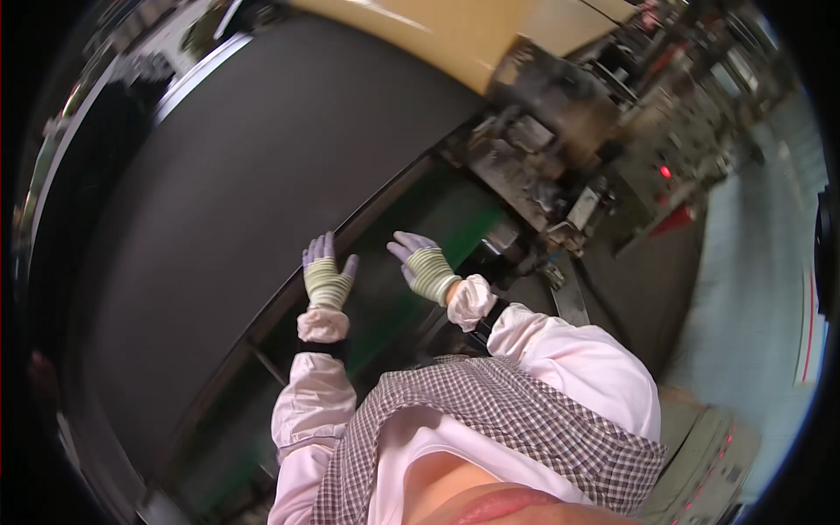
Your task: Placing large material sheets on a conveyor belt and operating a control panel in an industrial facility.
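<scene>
Both my hands wear striped knit gloves with purple fingertips, and pale pink sleeves cover my forearms. My left hand [325,273] lies flat with fingers spread at the near edge of a wide black sheet [236,201] that stretches away to the left. My right hand [422,262] is also flat and spread, resting on the dark strip beside a green surface [455,219]. Neither hand holds anything. A checked apron over my chest fills the lower middle of the view.
A tan roll or panel [455,35] lies across the top. Grey machine parts with a small red light [665,171] crowd the upper right. A pale floor [752,262] runs down the right side, and a metal frame sits below the black sheet.
</scene>
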`<state>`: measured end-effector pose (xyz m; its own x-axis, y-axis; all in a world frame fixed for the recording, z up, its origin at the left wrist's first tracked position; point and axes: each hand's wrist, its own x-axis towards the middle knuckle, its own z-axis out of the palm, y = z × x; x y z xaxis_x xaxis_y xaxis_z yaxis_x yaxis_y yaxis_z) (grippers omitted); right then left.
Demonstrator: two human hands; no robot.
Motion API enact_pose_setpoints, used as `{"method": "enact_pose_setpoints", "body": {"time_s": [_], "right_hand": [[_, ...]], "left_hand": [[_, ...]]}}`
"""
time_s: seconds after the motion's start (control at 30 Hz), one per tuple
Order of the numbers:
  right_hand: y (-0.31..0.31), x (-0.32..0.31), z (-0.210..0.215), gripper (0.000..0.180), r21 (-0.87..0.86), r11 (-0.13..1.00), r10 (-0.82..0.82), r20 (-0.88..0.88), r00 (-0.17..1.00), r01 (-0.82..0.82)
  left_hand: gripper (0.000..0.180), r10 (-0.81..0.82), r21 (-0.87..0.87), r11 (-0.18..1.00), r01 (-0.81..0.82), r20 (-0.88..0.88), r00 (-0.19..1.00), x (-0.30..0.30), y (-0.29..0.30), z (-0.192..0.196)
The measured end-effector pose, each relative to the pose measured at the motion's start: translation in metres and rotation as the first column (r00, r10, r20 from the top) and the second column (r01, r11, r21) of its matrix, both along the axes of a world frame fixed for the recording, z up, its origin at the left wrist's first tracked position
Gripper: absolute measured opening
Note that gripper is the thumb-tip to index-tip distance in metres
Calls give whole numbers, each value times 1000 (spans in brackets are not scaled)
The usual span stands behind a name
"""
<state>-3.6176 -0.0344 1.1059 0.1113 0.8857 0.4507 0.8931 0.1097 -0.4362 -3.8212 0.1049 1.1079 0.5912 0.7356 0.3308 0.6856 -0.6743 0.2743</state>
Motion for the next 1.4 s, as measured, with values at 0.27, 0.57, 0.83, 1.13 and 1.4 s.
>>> {"method": "enact_pose_setpoints", "body": {"time_s": [0.27, 0.57, 0.83, 1.13, 1.4], "right_hand": [[-11, 18, 10, 50, -59, 990, 128, 33, 991, -126], [16, -58, 31, 49, -126, 919, 385, 85, 919, -373], [61, -206, 80, 49, -96, 813, 583, 104, 806, -575], [110, -322, 92, 48, -79, 691, 722, 113, 682, -719], [162, -403, 54, 46, -61, 620, 784, 23, 620, -782]], "left_hand": [[66, 327, -93, 944, -315, 166, 930, -113, -112, 21], [66, 773, -20, 623, -782, 170, 612, -288, -186, 23], [70, 867, 145, 441, -886, 187, 462, -463, -88, 28], [83, 875, -30, 410, -911, -270, 403, -567, 55, 4], [94, 685, -281, 450, -848, -501, 530, -479, 56, 4]]}}
